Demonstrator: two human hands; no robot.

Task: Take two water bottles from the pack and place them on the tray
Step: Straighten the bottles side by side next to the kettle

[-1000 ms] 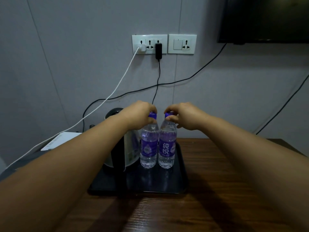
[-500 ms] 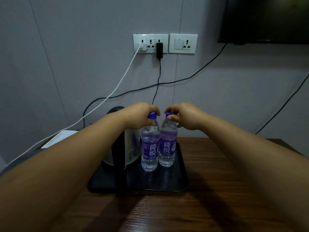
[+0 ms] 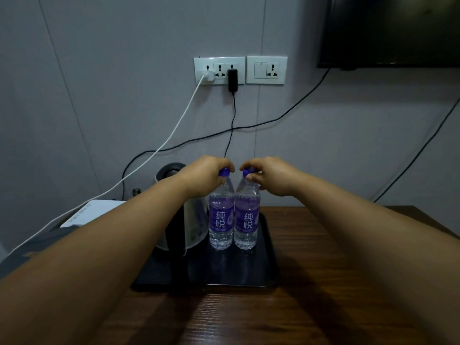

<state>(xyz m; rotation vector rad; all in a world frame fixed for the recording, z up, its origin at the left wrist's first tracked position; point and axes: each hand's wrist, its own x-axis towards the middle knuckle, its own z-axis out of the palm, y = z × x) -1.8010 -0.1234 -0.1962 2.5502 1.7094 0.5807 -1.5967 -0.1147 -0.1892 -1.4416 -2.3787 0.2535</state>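
Both of the person's arms were stretched out over the wooden table (image 3: pixel 323 282), each hand pinching the neck of a water bottle just under its purple cap. The left hand (image 3: pixel 206 175) had its fingers curled tight around the top of the left bottle (image 3: pixel 221 217), and the right hand (image 3: pixel 270 175) was clamped the same way on the right bottle (image 3: pixel 246 217). Directly below those two grips the bottles stood upright on the black tray (image 3: pixel 266 270), side by side and touching or very nearly so, their purple labels facing outward with the white characters readable. Whether the bases bore their full weight on the tray I could not tell, though they looked seated on it. Just to the left of the left-hand grip, partly hidden behind that forearm, sat an electric kettle (image 3: pixel 184 220) on the same tray, close against the left bottle. Farther left of the hands, off the tray, lay a flat white box (image 3: pixel 92 212). Above and behind both grips, on the grey wall, were the sockets (image 3: pixel 240 70), with a white cable (image 3: pixel 171 135) and a black cable (image 3: pixel 232 120) hanging down from them, and a dark screen (image 3: pixel 393 31) was mounted up to the right.
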